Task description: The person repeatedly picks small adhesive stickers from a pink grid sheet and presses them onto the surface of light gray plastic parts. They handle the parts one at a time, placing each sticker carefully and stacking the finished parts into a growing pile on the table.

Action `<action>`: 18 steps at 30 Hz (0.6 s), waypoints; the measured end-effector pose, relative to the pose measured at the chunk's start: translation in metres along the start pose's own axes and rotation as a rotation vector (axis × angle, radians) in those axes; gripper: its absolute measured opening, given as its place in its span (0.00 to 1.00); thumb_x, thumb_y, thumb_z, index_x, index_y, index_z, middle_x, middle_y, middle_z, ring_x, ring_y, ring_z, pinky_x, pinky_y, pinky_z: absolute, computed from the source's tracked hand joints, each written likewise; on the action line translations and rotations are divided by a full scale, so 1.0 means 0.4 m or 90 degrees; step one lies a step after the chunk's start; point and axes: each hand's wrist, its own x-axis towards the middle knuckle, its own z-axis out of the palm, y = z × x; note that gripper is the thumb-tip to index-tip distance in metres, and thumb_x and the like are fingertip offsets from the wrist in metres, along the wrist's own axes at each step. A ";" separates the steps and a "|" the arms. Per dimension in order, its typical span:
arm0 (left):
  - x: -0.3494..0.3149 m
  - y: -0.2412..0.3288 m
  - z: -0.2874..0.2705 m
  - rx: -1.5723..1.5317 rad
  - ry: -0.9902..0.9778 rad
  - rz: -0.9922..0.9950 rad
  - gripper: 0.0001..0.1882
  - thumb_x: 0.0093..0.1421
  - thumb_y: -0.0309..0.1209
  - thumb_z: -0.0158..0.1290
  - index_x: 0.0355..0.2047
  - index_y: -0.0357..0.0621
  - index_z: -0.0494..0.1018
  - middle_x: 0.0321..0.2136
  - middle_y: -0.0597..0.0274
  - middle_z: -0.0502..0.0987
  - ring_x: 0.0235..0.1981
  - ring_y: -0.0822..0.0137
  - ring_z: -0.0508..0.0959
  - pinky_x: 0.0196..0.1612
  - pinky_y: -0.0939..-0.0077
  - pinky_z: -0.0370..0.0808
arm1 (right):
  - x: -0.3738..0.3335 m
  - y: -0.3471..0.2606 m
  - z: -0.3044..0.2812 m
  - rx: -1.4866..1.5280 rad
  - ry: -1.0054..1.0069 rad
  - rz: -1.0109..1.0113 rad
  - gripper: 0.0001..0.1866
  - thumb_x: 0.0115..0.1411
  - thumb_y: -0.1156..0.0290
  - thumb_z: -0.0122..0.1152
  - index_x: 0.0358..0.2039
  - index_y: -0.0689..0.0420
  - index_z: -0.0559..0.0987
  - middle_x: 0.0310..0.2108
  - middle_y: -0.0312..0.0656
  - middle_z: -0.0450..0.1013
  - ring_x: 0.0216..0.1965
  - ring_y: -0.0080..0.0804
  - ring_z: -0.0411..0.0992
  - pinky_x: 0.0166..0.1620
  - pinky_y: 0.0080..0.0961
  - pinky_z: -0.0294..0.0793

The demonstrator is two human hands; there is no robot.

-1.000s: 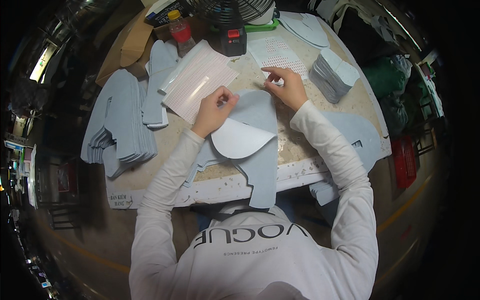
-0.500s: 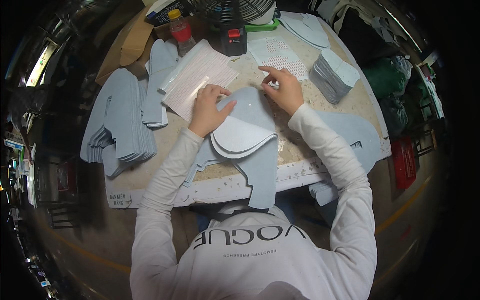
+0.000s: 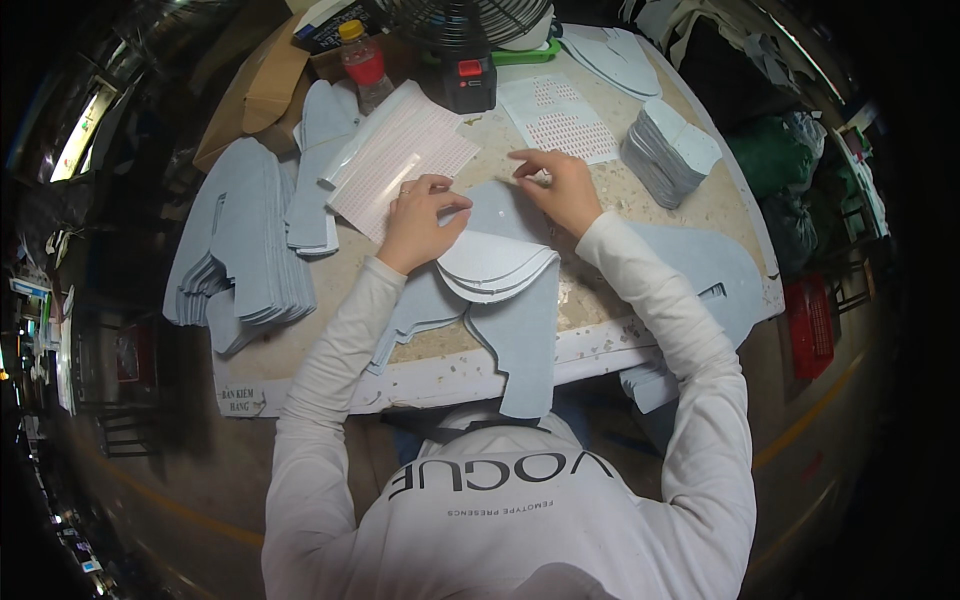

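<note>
A stack of light blue-grey, shoe-part-like cut sheets (image 3: pixel 530 340) lies before me over the table's near edge. Its upper leaves are folded back toward me, baring their white undersides (image 3: pixel 495 262). My left hand (image 3: pixel 422 225) rests at the left side of the fold, its fingers curled and thumb close to the index finger; anything between them is too small to make out. My right hand (image 3: pixel 562 190) hovers by the stack's far right edge, index finger stretched out and thumb apart below it. Just beyond the left hand lies a sheet of small pink-printed labels (image 3: pixel 405 150).
Cut-piece stacks stand at the left (image 3: pixel 240 240) and far right (image 3: pixel 670 150); another large piece (image 3: pixel 700 270) lies under my right forearm. A second label sheet (image 3: pixel 560 120), a red-labelled bottle (image 3: pixel 365 68), a cardboard box (image 3: pixel 265 90) and a fan (image 3: pixel 465 30) line the far side.
Another upper leaf has been folded toward me, showing more white layers. My left hand has drawn its fingers in toward the thumb; my right hand has moved slightly nearer me.
</note>
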 end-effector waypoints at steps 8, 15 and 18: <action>0.005 0.014 -0.009 -0.118 0.027 -0.038 0.23 0.52 0.34 0.61 0.49 0.44 0.74 0.35 0.55 0.83 0.41 0.57 0.79 0.45 0.67 0.75 | 0.018 0.024 -0.041 0.131 0.066 0.127 0.23 0.48 0.78 0.65 0.47 0.55 0.79 0.33 0.38 0.80 0.31 0.24 0.77 0.38 0.21 0.76; 0.004 0.005 0.021 -0.180 0.050 -0.037 0.17 0.53 0.36 0.61 0.42 0.41 0.76 0.34 0.57 0.78 0.40 0.60 0.73 0.48 0.71 0.68 | 0.014 0.047 -0.019 0.179 0.053 0.173 0.24 0.48 0.81 0.65 0.48 0.54 0.79 0.36 0.38 0.78 0.30 0.22 0.75 0.36 0.21 0.76; 0.016 -0.016 0.015 -0.358 0.028 0.051 0.12 0.55 0.35 0.59 0.35 0.40 0.77 0.33 0.58 0.75 0.38 0.61 0.71 0.48 0.71 0.66 | 0.010 0.033 -0.011 0.219 0.048 0.196 0.29 0.47 0.84 0.64 0.52 0.54 0.76 0.41 0.41 0.73 0.30 0.24 0.76 0.37 0.21 0.76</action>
